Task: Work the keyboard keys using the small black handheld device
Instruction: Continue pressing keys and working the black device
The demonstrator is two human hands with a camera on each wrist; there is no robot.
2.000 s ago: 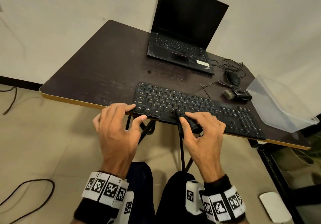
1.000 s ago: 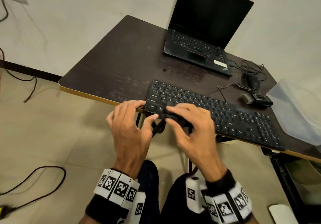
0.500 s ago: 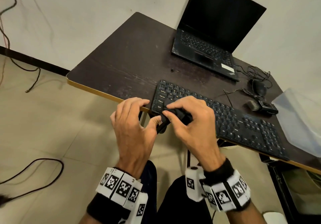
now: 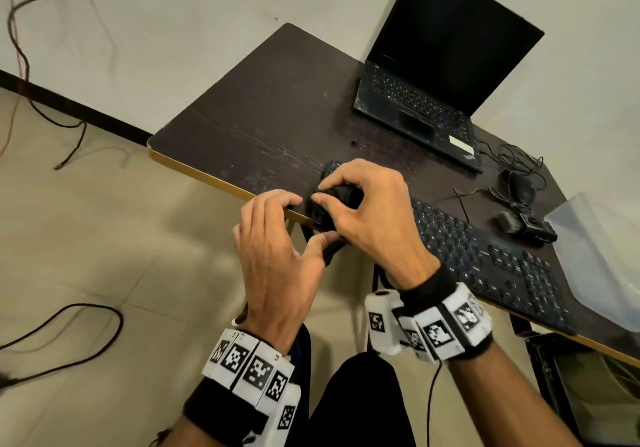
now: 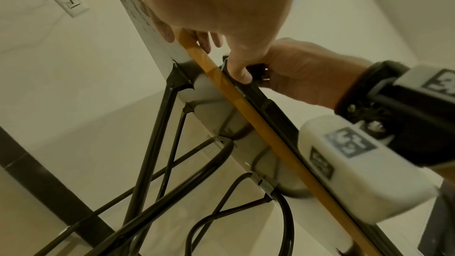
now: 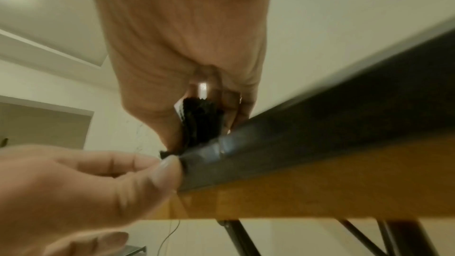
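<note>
The small black device (image 4: 341, 197) is held in the right hand (image 4: 377, 218). It is pinched between the curled fingers and the thumb. It is being pressed down on the keys at the left end of the keyboard (image 4: 485, 256), right under that hand. In the right wrist view, the dark bristly end of the device (image 6: 200, 122) can be seen touching the near edge of the keyboard (image 6: 320, 124).

The left hand (image 4: 273, 256) is just beside the right hand. Its fingers are bent over the yellow edge of the table (image 4: 214, 178), and its thumb is pressed against the near left corner of the keyboard. Nothing is held inside it. It looks like the keyboard is being kept in place by this hand.

How much is done is hard to tell, because the keys look the same all over. The device is at the very left end, so one end of the keyboard has been reached. The long stretch of keys off to the right of the right hand is not being touched now. Whether those keys were already worked cannot be told. If not, most of the job is left.

Beyond the hands, a laptop (image 4: 433, 100) is standing open. Far to the right, a mouse (image 4: 523, 186) and a clear plastic box (image 4: 602, 256) are lying.
</note>
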